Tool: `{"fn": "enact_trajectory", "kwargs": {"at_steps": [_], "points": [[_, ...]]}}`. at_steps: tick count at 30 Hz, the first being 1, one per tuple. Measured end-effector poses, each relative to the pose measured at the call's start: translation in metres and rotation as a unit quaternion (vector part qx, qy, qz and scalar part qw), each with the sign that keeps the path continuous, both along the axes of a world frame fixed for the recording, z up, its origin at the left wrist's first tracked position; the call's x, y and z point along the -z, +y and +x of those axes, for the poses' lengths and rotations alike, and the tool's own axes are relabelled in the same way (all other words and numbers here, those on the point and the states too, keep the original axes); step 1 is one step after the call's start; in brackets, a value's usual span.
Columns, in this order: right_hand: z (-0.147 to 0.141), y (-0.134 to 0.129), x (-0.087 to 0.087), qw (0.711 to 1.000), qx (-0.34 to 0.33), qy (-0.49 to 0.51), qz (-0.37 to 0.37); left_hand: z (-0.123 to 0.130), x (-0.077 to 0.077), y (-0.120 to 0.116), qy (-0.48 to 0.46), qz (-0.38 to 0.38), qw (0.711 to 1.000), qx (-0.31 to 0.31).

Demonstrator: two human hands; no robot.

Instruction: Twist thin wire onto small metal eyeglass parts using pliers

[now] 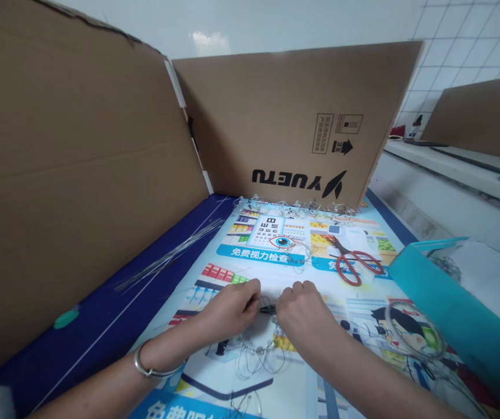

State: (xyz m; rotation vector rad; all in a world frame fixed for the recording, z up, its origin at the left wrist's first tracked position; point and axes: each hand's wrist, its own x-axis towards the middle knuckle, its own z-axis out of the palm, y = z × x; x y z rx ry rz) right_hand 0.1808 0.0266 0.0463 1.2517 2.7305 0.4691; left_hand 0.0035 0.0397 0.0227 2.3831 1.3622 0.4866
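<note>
Both hands are close together over the printed sheet, fingers curled in. My left hand (238,302) is closed, with a silver bangle (145,364) round its wrist. My right hand (304,314) is closed too, its back turned up. A short dark bunch of thin wire (268,309) spans the small gap between them and enters both hands. Below it hang fine wire loops with small shiny pieces (258,351). The fingertips are hidden, so the exact grip cannot be seen. More wire loops (245,404) lie at the near edge.
Red-handled scissors (358,265) lie beyond my right hand. A turquoise box (450,314) and a clear coil (415,331) are on the right. Straight wires (171,256) lie on the left. Cardboard panels (293,122) stand behind and left, with tangled wire pieces (302,208) along the back one.
</note>
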Motion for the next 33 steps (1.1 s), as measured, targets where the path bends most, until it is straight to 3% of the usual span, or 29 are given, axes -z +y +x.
{"fn": "enact_trajectory", "kwargs": {"at_steps": [8,13,19,33], "points": [[0.000,0.001,0.002,1.000,0.009,0.003,-0.022,0.000,-0.003,-0.005,0.043,0.022,0.999,0.007],[0.002,0.003,0.003,0.999,0.015,0.015,-0.037,-0.004,-0.002,-0.006,0.072,0.044,0.995,0.060],[0.003,0.004,0.001,0.999,0.013,0.015,-0.040,-0.010,-0.002,-0.005,0.035,0.014,0.994,0.100],[0.002,0.004,-0.001,0.997,0.027,0.022,-0.067,-0.009,-0.003,-0.005,0.080,0.015,0.991,0.107]]}}
